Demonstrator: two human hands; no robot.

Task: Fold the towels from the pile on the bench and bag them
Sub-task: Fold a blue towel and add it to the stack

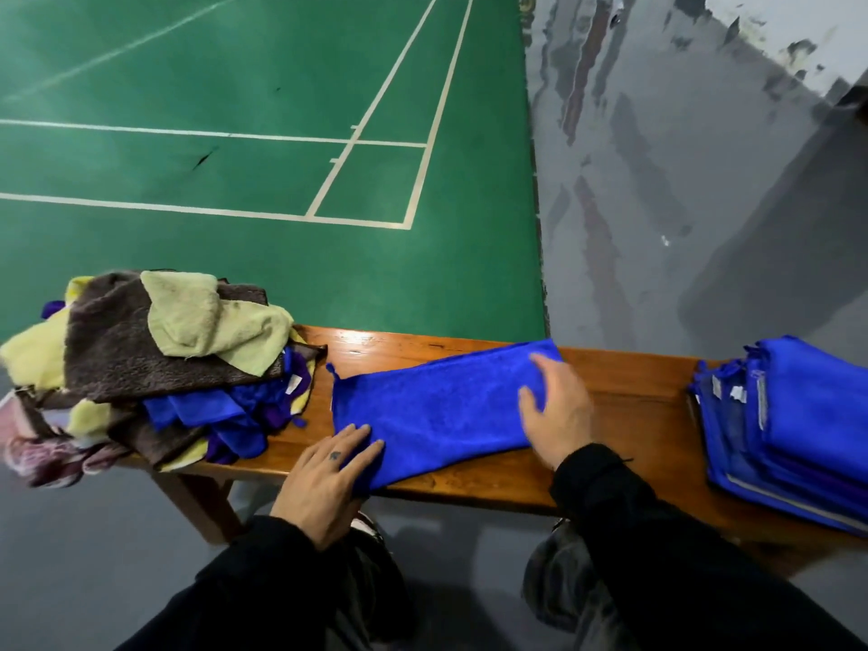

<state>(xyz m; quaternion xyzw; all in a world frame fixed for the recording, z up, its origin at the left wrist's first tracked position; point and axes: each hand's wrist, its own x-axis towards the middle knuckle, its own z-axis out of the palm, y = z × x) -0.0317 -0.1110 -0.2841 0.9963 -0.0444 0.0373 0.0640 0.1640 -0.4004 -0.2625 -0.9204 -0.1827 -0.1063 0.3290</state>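
Observation:
A blue towel (437, 411) lies flat on the wooden bench (629, 392), folded into a long strip. My left hand (324, 481) rests flat on its near left corner, fingers spread. My right hand (556, 411) lies on its right end, blurred, fingers apart. A loose pile of towels (155, 359) in brown, pale yellow, blue and purple sits at the bench's left end. A stack of folded blue towels (794, 425) sits at the right end. I see no bag.
Beyond the bench lies a green court floor (235, 157) with white lines. A grey floor (681, 204) runs to the right and under the bench. My knees in dark trousers are close to the bench's front edge.

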